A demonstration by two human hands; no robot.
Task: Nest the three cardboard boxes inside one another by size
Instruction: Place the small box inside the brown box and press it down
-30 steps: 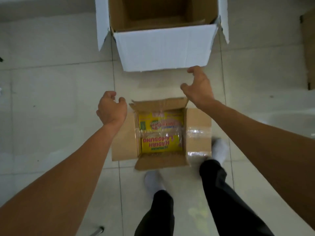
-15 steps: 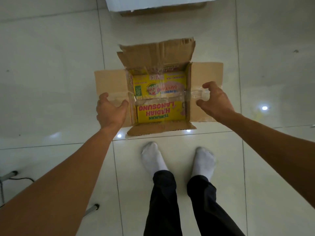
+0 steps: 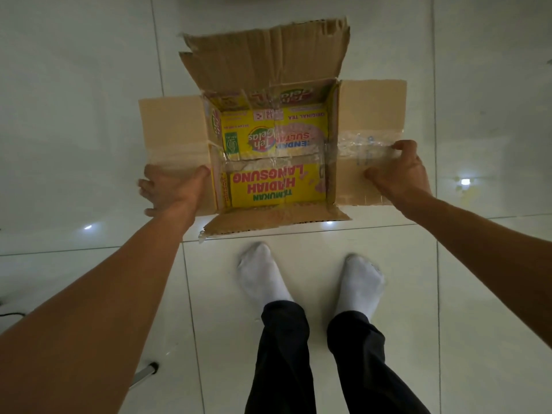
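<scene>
A brown cardboard box (image 3: 263, 67) with all flaps spread open sits on the white floor in front of my feet. Its inside is printed yellow with tea brand lettering (image 3: 268, 180), so I cannot tell whether that is its own lining or a smaller box nested in it. My left hand (image 3: 171, 189) grips the near corner of the left flap (image 3: 173, 127). My right hand (image 3: 398, 174) grips the taped right flap (image 3: 373, 115) at its outer edge. The big white box is almost out of the picture.
Glossy white floor tiles (image 3: 74, 85) surround the box. My two white-socked feet (image 3: 263, 273) stand just behind the near flap. A metal leg end (image 3: 146, 373) and a dark cable (image 3: 9, 313) lie at the lower left.
My hands dropped from above the box and took hold of its left and right flaps. The view tilted down and closer, so the white box slid off the top edge.
</scene>
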